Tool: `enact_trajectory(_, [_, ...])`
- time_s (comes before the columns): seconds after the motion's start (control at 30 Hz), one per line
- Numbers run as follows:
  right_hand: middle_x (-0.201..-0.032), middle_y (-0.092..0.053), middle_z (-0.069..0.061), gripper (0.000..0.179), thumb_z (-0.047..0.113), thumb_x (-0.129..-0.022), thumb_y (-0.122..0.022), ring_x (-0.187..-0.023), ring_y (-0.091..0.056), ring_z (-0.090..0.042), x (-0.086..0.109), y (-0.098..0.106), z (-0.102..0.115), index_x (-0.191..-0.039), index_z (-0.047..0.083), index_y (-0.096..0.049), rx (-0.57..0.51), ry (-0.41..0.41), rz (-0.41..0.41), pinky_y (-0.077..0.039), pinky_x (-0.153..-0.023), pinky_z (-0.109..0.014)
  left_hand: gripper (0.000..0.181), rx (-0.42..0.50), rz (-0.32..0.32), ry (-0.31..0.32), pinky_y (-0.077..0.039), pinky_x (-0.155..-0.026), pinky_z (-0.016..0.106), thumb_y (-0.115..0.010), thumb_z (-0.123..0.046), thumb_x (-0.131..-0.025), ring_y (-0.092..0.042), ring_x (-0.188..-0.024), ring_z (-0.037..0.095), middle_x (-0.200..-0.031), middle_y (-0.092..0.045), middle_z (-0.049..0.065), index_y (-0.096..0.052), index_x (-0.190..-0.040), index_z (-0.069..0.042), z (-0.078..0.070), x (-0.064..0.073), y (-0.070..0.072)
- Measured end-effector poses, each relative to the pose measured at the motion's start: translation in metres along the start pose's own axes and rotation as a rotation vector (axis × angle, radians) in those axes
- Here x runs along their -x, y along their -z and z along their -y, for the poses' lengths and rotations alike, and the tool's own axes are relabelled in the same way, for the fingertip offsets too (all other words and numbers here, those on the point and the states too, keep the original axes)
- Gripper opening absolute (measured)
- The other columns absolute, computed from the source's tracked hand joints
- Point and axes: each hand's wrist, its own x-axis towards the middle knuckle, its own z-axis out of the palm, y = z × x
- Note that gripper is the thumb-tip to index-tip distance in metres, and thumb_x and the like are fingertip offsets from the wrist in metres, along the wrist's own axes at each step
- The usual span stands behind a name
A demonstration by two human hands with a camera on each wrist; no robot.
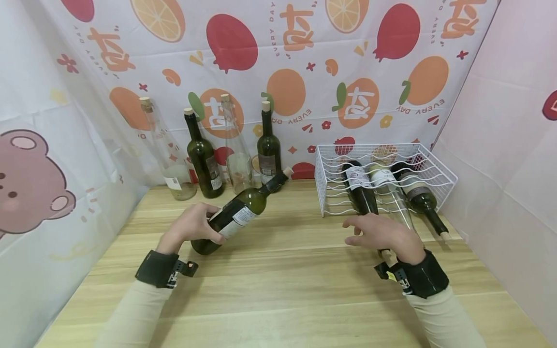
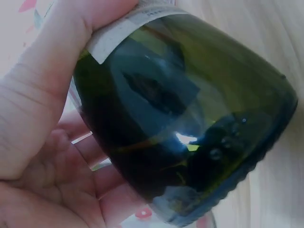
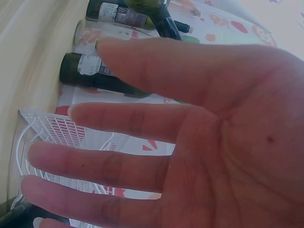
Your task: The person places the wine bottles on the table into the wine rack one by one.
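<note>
My left hand (image 1: 191, 224) grips a corked green wine bottle (image 1: 254, 199) around its lower body. The bottle is tilted, its neck pointing up and to the right; in the left wrist view its ribbed base (image 2: 247, 166) is close up. My right hand (image 1: 385, 234) has its fingers spread and holds nothing, as the right wrist view also shows. It is in front of a white wire rack (image 1: 321, 186) and partly hides the bottles there. Lying in the rack are a dark bottle (image 1: 364, 195), a clear bottle (image 1: 401, 205) and another dark bottle (image 1: 422, 197), necks toward me.
Along the back of the wooden table (image 1: 270, 299) stand a clear bottle (image 1: 180, 181), a green bottle (image 1: 202, 159), another clear bottle (image 1: 239, 166) and another green bottle (image 1: 269, 150), all corked. A fruit-print cloth (image 1: 304, 72) hangs behind them, with pale cloths at both sides.
</note>
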Motion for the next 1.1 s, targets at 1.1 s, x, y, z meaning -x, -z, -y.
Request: enact_trajectory(1.1, [-0.097, -0.075, -0.007, 0.027, 0.022, -0.090, -0.080, -0.091, -0.070, -0.024, -0.021, -0.009, 0.000, -0.110, 0.005, -0.071, -0.063, 0.072, -0.320, -0.059, -0.079, -0.038, 0.039, -0.289, 0.062, -0.019, -0.046, -0.057, 0.028, -0.094, -0.023, -0.051, -0.055, -0.065, 0.011, -0.076, -0.070, -0.006, -0.078, -0.086, -0.021, -0.065, -0.004, -0.022])
